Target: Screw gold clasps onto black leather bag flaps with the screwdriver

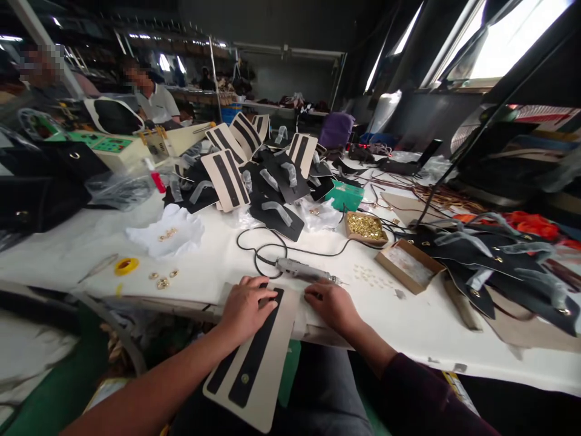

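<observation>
My left hand [247, 310] lies over the upper end of a beige panel [278, 351] with two black strips, its fingers bent and holding it down. The panel slopes from the table edge to my lap; one strip has a small brass-coloured fitting near its lower end. To the right of the panel, my right hand [332, 304] rests on the table edge with curled fingers; what they hold, if anything, is hidden. Just beyond both hands lies a grey corded handheld rotary tool [302, 268], its thin tip pointing right. Small pale pieces [372, 277] are scattered right of it.
Behind are piled black and beige panels [227, 181], partly plastic-wrapped. A box of gold fittings [364, 226] and an open cardboard box [408, 265] stand right. Yellow tape [126, 266] and white paper [167, 232] lie left. Black pieces [503, 257] cover the far right.
</observation>
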`<state>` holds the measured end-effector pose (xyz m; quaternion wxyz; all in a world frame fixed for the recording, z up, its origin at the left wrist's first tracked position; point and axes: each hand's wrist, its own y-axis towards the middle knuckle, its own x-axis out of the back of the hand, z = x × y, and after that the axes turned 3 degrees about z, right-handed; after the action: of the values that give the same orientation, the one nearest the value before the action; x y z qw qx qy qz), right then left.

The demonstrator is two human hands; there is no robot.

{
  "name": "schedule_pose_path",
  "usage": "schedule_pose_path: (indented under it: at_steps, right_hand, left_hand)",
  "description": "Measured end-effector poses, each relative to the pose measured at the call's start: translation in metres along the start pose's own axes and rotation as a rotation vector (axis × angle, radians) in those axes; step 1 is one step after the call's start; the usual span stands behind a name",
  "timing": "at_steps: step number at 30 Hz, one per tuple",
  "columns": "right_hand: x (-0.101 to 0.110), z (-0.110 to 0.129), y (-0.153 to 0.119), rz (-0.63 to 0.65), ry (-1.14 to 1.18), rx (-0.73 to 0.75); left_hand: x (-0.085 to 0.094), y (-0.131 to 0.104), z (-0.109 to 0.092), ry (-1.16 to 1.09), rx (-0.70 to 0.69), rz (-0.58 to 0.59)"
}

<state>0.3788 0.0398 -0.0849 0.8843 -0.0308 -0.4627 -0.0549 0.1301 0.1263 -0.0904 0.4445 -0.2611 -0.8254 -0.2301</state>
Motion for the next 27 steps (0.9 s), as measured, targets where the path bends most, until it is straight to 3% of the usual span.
schedule_pose_path:
  at_steps: [12,20,27]
  right_hand:
    - [0.017,0.002,0.023,0.214,-0.137,0.003]
    - [0.003,-0.004,0.012,0.091,-0.549,0.222]
    - [-0.006,-0.017,0.012,0.017,-0.521,0.209]
  left_hand:
    - [-0.001,-0.001,-0.003,-0.054,0.031,-0.024]
    - [-0.002,-0.001,-0.002,-0.061,0.028,-0.025]
    - [-0.001,-0.002,-0.003,-0.095,0.032,-0.042]
